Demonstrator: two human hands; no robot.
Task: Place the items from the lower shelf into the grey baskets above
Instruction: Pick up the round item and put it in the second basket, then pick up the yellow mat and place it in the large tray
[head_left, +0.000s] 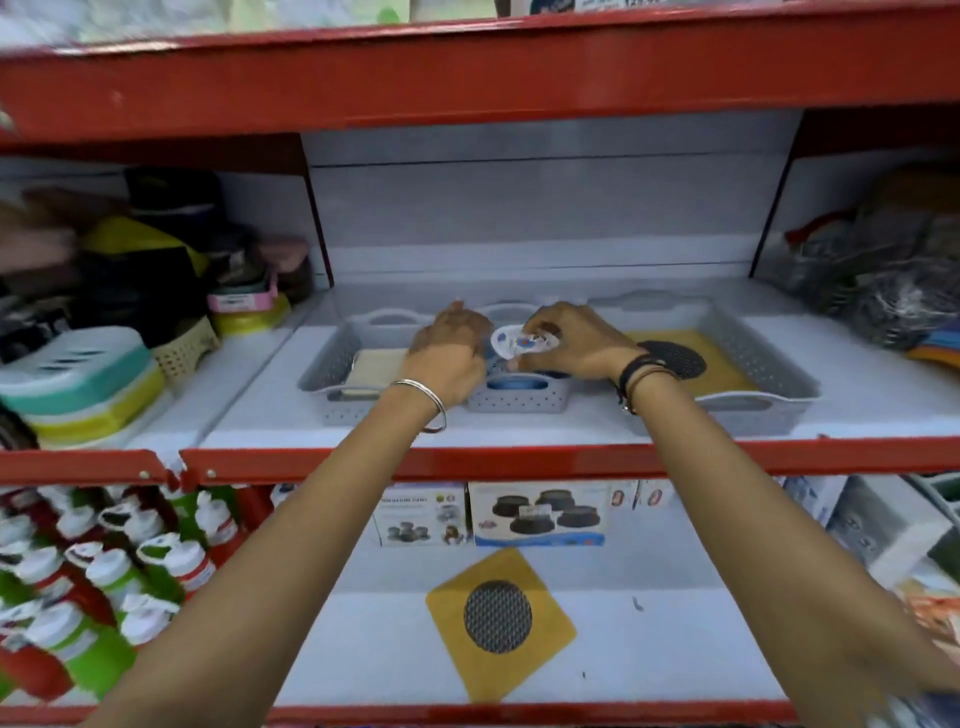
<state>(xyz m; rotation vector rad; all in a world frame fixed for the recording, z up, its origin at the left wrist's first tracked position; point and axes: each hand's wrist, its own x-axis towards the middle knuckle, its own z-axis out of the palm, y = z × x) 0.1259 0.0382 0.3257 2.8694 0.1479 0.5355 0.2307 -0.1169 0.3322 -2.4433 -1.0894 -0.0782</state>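
Three grey baskets stand on the upper shelf: a left one (332, 364) with a beige item (376, 364), a small middle one (519, 397) with a blue item (514, 385), and a wide right one (753, 358) holding a yellow mat with a black mesh disc (680, 358). Both hands are over the middle basket. My right hand (571, 340) pinches a small white oval packet (511, 340). My left hand (452, 353) is closed beside it, its fingers hidden. On the lower shelf lies another yellow mat with mesh disc (498, 618), with boxes (540, 514) behind.
Red shelf rails (467, 460) cross in front. Stacked lunch boxes (78, 389) and a small woven basket (184, 348) fill the left bay. Red and green bottles (104, 582) crowd the lower left. Bagged goods (883, 280) sit at right.
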